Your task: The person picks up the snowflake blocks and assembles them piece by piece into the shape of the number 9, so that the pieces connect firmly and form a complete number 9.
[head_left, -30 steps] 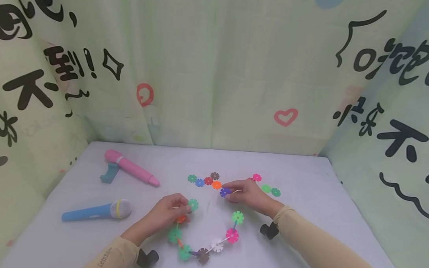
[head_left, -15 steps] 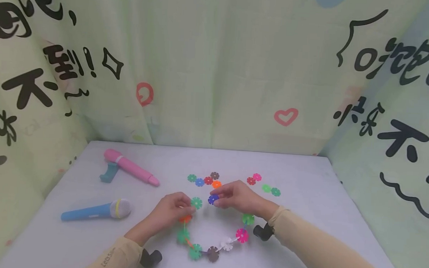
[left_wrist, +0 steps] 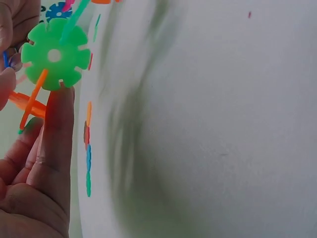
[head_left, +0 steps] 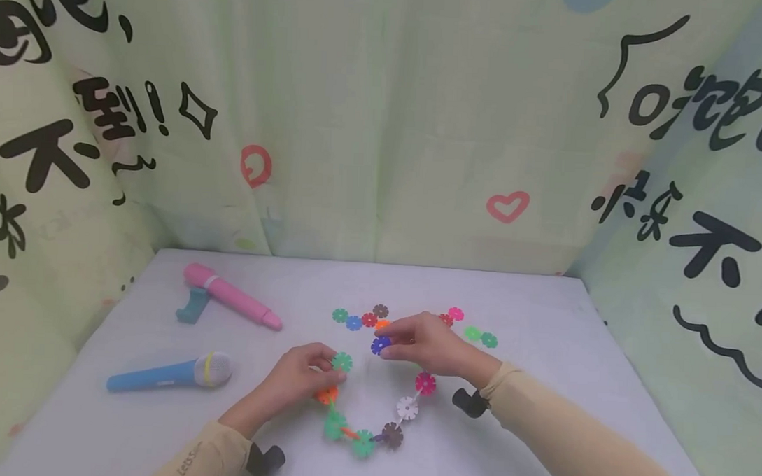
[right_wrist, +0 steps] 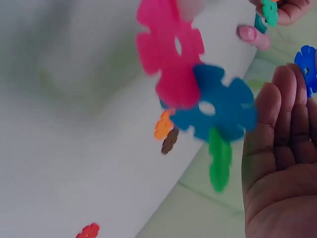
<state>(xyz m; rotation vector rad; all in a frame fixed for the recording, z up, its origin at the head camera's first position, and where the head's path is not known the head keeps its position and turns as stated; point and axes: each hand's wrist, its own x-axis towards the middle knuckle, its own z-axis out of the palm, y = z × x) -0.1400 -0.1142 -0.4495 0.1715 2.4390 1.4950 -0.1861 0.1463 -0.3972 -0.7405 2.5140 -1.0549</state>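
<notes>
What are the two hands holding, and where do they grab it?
Both hold one chain of coloured plastic snowflake discs. The left hand pinches the green end disc by its rim; the right hand pinches the blue end disc.

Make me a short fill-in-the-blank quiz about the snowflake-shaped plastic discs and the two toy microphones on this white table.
The left hand pinches a ____ snowflake disc.
The right hand pinches a ____ snowflake disc.
The toy microphone nearest the left hand has a ____ handle.
The toy microphone farther back is ____.

Missing words: green; blue; blue; pink
</notes>
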